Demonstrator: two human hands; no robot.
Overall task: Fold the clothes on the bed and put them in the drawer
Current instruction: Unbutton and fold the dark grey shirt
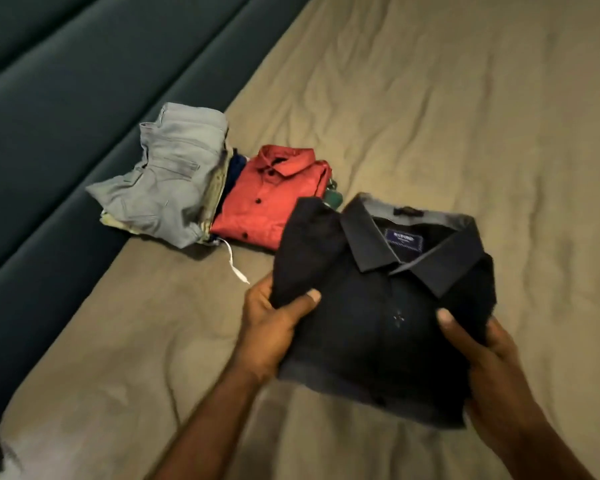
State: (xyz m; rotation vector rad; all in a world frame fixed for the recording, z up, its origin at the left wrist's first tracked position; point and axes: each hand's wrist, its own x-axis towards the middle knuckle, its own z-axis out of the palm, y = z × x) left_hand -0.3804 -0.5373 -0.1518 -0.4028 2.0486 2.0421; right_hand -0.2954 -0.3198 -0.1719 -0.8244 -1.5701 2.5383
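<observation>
Wrinkled tan sheet (430, 98), teal padded panel (49, 98) alongside; left hand (271, 327) and right hand (492, 368) pinched the black shirt (378, 306) (label (404, 239) was too blurry to read).

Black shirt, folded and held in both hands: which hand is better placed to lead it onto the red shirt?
Probably left. The left hand grips the black shirt at the edge nearest the red shirt; the right hand holds the far side.

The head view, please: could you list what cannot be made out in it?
Head view: fingers of left hand and right hand, hidden under the folded black collared shirt they hold.
Head view: clothes beneath the folded grey jeans and folded red buttoned shirt; only edges show.
Head view: blue collar label wording, blurred.
Drawer: outside the frame.
</observation>
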